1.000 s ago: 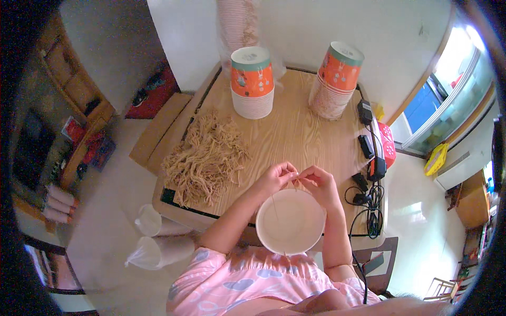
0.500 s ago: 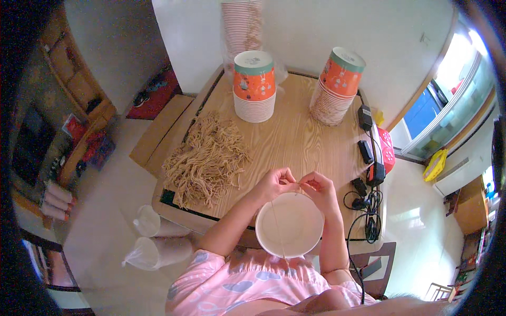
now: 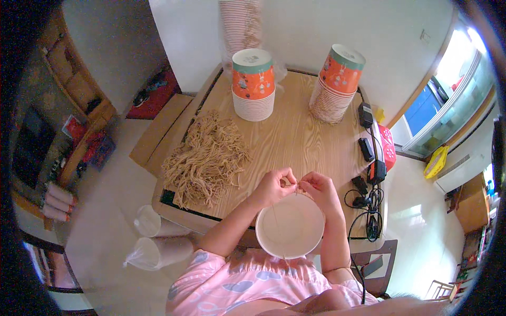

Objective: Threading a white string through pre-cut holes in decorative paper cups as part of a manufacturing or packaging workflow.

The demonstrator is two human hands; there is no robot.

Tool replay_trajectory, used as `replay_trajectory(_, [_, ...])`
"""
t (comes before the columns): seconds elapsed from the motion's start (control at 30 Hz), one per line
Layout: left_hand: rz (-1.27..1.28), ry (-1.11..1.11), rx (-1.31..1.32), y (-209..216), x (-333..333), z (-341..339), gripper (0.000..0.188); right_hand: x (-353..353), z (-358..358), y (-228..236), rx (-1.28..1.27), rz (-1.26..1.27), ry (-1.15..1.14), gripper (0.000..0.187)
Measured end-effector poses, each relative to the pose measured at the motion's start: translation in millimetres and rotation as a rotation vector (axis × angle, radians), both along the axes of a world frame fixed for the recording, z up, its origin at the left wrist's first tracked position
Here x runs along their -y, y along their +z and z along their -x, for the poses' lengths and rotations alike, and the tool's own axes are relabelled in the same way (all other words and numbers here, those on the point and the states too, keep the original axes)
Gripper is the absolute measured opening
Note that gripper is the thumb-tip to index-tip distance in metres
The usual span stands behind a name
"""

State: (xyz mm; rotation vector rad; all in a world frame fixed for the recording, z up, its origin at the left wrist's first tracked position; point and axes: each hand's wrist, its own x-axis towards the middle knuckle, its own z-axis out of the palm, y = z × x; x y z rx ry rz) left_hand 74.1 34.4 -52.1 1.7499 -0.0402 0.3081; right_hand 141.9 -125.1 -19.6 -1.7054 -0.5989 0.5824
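A white paper bucket (image 3: 292,229) faces me mouth-up at the table's near edge, against my body and between my forearms. At its far rim my left hand (image 3: 274,188) pinches a thin tan string, thumb and index finger curled together. Close beside it, my right hand (image 3: 319,191) has its fingertips closed on the string at the same rim. One strand of the string (image 3: 274,215) runs down over the bucket's mouth, and a bit shows at the near rim. Left of my hands lies a loose heap of tan strings (image 3: 205,160) on the wooden table (image 3: 287,142).
Two stacks of upturned orange-and-green paper buckets, a left stack (image 3: 253,87) and a right stack (image 3: 337,84), stand at the back. A taller bagged stack (image 3: 241,26) is behind. Black cables (image 3: 373,221) and adapters line the right edge. Bagged stacks (image 3: 158,254) lie on the floor.
My left fingertips have drawn slightly away from the right ones, opening a small gap at the far rim. The bucket stays in place.
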Motion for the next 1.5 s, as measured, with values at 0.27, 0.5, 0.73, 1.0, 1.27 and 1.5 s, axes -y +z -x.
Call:
replay_trajectory(0.27, [0.269, -0.052, -0.137, 5, -2, 0, 0.01, 1, 1, -6, -0.063, -0.15, -0.02, 0.004])
replay_trajectory(0.5, [0.237, -0.1, -0.183, 4, -5, 0, 0.01, 0, 0, -11, 0.005, -0.065, 0.004, 0.006])
replay_trajectory(0.73, [0.308, -0.132, -0.17, 2, -5, 1, 0.011, 2, -3, -17, 0.056, -0.015, 0.051, 0.005])
replay_trajectory(1.0, [0.286, -0.122, -0.175, 2, -5, 0, 0.012, 0, -1, -12, -0.016, -0.009, 0.032, 0.004])
replay_trajectory(1.27, [0.198, -0.085, -0.07, -10, -4, -4, 0.012, -2, 2, -7, -0.037, -0.134, 0.01, 0.004])
replay_trajectory(1.5, [0.306, -0.111, -0.202, -2, -5, -2, 0.011, 1, -1, -14, 0.044, -0.08, 0.04, 0.005])
